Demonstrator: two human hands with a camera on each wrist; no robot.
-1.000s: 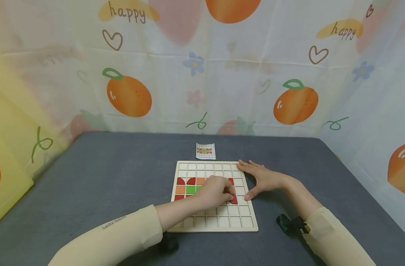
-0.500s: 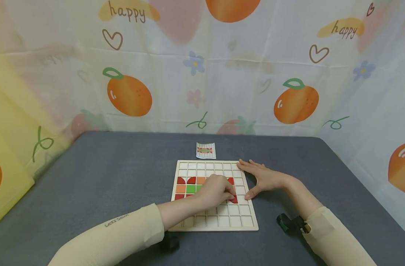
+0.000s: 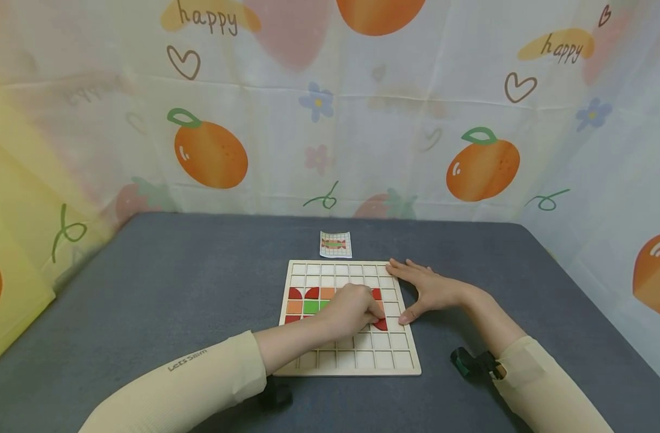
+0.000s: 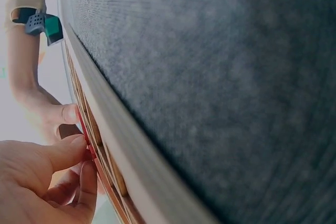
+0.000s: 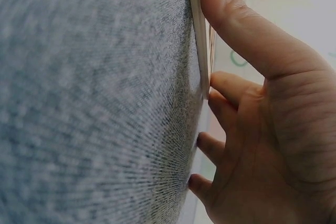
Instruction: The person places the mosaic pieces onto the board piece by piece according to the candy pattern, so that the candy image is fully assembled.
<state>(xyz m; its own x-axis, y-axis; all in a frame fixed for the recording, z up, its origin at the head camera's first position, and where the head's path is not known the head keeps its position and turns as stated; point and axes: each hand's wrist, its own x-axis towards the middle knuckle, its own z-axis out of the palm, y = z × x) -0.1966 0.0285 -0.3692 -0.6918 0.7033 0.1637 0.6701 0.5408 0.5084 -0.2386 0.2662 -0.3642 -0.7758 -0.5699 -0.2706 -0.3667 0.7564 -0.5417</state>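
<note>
A pale wooden board [image 3: 381, 361] with a grid of square cells lies on the table. Red, orange and green tiles fill part of its middle rows, among them a green tile [image 3: 310, 307] and an orange tile [image 3: 294, 307]. My left hand [image 3: 347, 314] reaches across the board and covers several cells. Its thumb and fingers pinch at a red tile [image 3: 381, 325] near the board's right side, and the left wrist view has red [image 4: 88, 145] right at these fingertips. My right hand [image 3: 429, 291], fingers spread, rests along the board's right edge, thumb and fingertips on the rim.
Behind the board lies a small card [image 3: 336, 245] printed with a coloured grid pattern. The dark grey table [image 3: 210, 264] extends around the board. A patterned curtain [image 3: 362, 138] hangs behind it. Dark devices are strapped at both wrists, one [image 3: 473, 365] beside the right sleeve.
</note>
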